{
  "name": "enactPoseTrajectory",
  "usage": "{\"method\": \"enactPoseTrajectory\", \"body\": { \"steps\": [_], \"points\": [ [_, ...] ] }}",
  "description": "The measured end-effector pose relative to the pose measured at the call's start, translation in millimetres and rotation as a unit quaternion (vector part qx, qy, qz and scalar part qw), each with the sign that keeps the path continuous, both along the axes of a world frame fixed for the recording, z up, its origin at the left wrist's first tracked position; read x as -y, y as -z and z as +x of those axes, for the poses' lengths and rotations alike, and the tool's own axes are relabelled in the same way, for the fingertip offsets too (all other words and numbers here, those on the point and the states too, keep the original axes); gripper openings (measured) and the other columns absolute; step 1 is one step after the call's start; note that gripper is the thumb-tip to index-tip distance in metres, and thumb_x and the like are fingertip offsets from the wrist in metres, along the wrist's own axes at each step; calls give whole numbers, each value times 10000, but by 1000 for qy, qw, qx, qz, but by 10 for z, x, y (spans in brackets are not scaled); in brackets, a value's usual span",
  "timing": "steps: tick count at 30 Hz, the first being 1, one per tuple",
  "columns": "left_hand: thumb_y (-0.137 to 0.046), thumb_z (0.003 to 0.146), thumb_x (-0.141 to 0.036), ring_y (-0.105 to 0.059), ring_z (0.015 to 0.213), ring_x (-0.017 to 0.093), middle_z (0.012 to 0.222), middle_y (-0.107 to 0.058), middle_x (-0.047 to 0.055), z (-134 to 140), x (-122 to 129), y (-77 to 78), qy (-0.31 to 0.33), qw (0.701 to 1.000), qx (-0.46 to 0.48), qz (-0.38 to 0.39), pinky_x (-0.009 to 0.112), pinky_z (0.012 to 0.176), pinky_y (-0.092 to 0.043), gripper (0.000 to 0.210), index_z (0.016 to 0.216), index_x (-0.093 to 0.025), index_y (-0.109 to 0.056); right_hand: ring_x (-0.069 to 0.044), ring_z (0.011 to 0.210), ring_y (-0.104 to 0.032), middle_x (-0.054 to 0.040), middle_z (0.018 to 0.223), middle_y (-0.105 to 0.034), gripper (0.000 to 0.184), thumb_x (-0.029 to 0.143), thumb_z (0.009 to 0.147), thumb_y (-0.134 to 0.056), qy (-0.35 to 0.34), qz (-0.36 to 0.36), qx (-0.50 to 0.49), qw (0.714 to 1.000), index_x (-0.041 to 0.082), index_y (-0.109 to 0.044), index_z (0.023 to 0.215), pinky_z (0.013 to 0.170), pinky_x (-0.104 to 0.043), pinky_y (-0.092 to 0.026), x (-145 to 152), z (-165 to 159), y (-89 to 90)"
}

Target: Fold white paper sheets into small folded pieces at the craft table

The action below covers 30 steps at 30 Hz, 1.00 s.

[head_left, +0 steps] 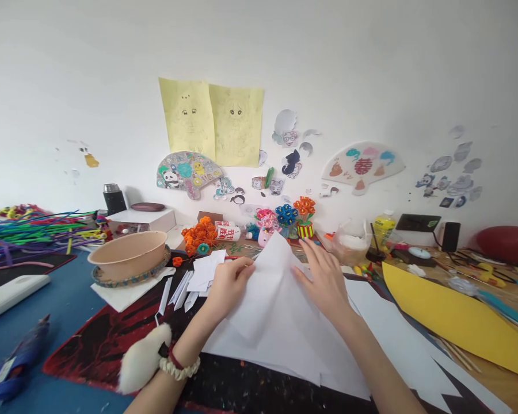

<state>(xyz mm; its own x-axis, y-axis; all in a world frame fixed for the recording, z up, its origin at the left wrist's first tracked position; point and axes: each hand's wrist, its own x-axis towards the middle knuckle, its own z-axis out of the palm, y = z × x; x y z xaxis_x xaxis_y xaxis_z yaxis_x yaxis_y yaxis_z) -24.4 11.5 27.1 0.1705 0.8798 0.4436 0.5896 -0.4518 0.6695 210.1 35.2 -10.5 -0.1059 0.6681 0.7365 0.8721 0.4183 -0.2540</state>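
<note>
1. Your left hand (pixel 231 282) is pinching the left edge of a raised white paper sheet (pixel 271 287) between thumb and forefinger.
2. Your right hand (pixel 326 282) is spreading its fingers on the opposite side, with the thumb tip resting at the sheet's right flank and the forefinger standing away from the thumb; you are not pinching the paper with it, as far as this view is showing.
3. The raised sheet is lying directly between your two hands. Its long axis is running away from you, from the near part below your wrists to a peak rising just beyond your fingertips. Your left hand is the closer one, gripping the edge, while your right is only meeting the side.
4. Flat white sheets (pixel 300 362) are spreading beneath the raised one, between your forearms, over a red-and-black mat (pixel 95 339).
5. Just left of your left hand, small white paper pieces (pixel 205 270) and folded paper strips (pixel 181 290) are lying; a beige basin (pixel 133 256) is sitting farther out.
6. To the right of your right hand, a white sheet with a jagged cut edge (pixel 397 333) is lying near your forearm, and a yellow sheet (pixel 449 316) is stretching beyond it.
</note>
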Motion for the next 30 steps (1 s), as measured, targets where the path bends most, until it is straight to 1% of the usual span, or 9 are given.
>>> {"method": "enactPoseTrajectory", "body": {
  "steps": [3,6,8,11,13,16,20,26,30],
  "points": [
    [-445,850,-312,-470,584,135,637,-588,-1,16,14,2,8,1000,8,13,228,563,-326,246,784,-165,-631,-298,1155,-530,-121,1247,-598,431,422,890,-481,-81,-80,-85,990,179,-569,1234,988,-475,-364,-106,-39,19],
    [-423,873,-316,-496,585,141,635,-583,3,-35,-26,37,12,1000,13,-6,233,552,-343,261,758,-162,-600,-289,1045,-607,-127,1131,-665,420,483,807,-587,-169,-171,-278,930,165,-661,1072,920,-421,-445,-244,20,41],
    [-425,883,-321,-540,599,157,654,-614,12,-72,-40,51,8,999,-24,-32,248,559,-373,255,775,-166,-597,-293,979,-637,-145,1071,-688,448,512,751,-639,-189,-203,-356,892,148,-683,1008,869,-410,-476,-311,83,45],
    [-511,842,-227,-608,874,236,987,-681,66,-53,-5,8,-66,986,-147,47,336,740,-428,170,978,-181,-602,-300,912,-654,-158,993,-710,462,531,712,-670,-193,-224,-363,883,136,-705,948,823,-419,-489,-350,139,20],
    [-537,807,-133,-507,1135,287,1284,-556,91,32,35,-65,-102,953,-236,158,426,907,-368,343,1143,-200,-544,-296,872,-658,-147,945,-722,438,517,687,-700,-209,-247,-346,881,139,-722,907,791,-414,-495,-347,118,-20],
    [-562,831,-198,-496,1148,282,1300,-540,93,213,47,-183,-25,928,-314,198,450,943,-342,373,1199,-212,-508,-276,816,-662,-119,883,-731,377,474,657,-743,-247,-286,-312,872,146,-740,841,752,-387,-500,-336,11,-118],
    [-577,844,-362,-566,1031,290,1083,-657,89,337,-94,-213,43,944,-306,119,460,912,-356,336,1133,-191,-562,-254,869,-656,-108,952,-723,387,446,658,-754,-295,-329,-289,850,146,-732,901,773,-343,-491,-331,-125,-252],
    [-647,743,-250,-604,974,249,1022,-694,53,219,-420,-103,85,984,-151,-38,342,842,-427,241,977,-195,-662,-206,694,-636,-84,763,-722,420,465,673,-739,-276,-422,-256,824,108,-726,893,584,-262,-437,-355,-171,-271],
    [-619,730,-264,-622,839,209,906,-703,44,139,-516,-245,116,985,-84,-94,272,698,-454,208,901,-170,-693,-172,626,-606,-58,714,-709,381,481,664,-736,-290,-449,-273,799,116,-731,773,559,-250,-423,-350,-182,-448]
  ]
}}
